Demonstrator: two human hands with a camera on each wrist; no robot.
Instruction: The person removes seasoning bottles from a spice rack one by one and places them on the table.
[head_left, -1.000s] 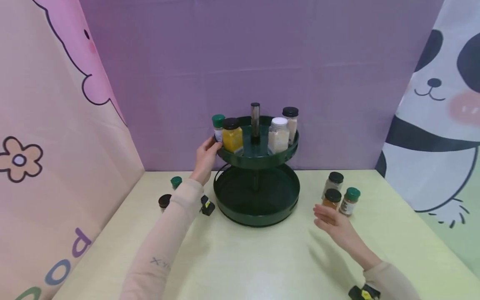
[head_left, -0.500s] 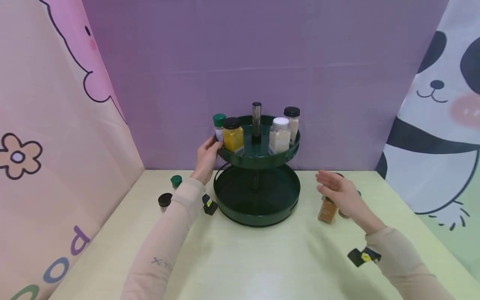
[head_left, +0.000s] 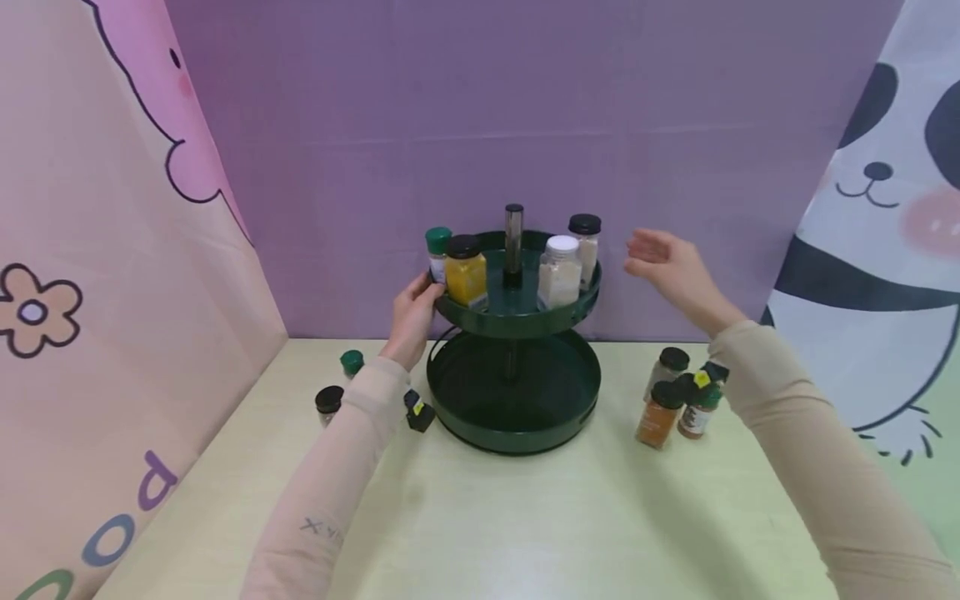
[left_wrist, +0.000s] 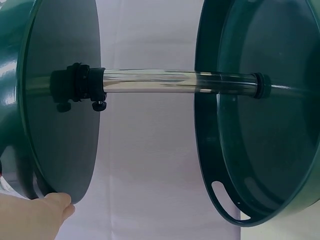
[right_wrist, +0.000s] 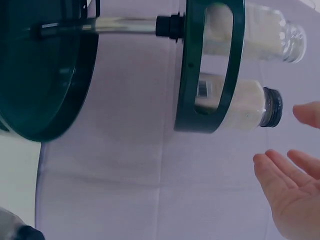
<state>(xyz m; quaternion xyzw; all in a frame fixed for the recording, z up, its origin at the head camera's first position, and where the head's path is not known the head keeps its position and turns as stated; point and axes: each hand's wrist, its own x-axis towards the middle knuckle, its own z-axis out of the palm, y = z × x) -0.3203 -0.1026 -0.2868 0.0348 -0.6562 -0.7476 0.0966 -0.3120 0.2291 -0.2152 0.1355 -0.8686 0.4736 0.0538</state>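
Observation:
A dark green two-tier spice rack (head_left: 517,323) stands at the back of the table. My left hand (head_left: 413,323) grips its upper tray by the rim on the left side, with fingertips against the edge in the left wrist view. Beside that hand sit a green-capped jar (head_left: 438,254) and a yellow jar (head_left: 466,277) with a black lid. A white-lidded jar (head_left: 559,275) and a black-lidded jar (head_left: 587,250) occupy the tray's right side. Raised just right of them, my right hand (head_left: 678,275) has extended fingers and holds nothing; the right wrist view shows it near the black lid.
On the table's right stand an orange-brown jar (head_left: 656,421), a black-lidded jar (head_left: 667,372) and a green-capped jar (head_left: 695,419). To the left are a black-lidded jar (head_left: 328,402) and a green-capped one (head_left: 352,362), partly behind my sleeve. The lower tray (head_left: 517,440) holds no jars.
My right hand has risen from beside the right-hand jars to the height of the upper tray, uncovering those jars. The left hand keeps its place on the rim.

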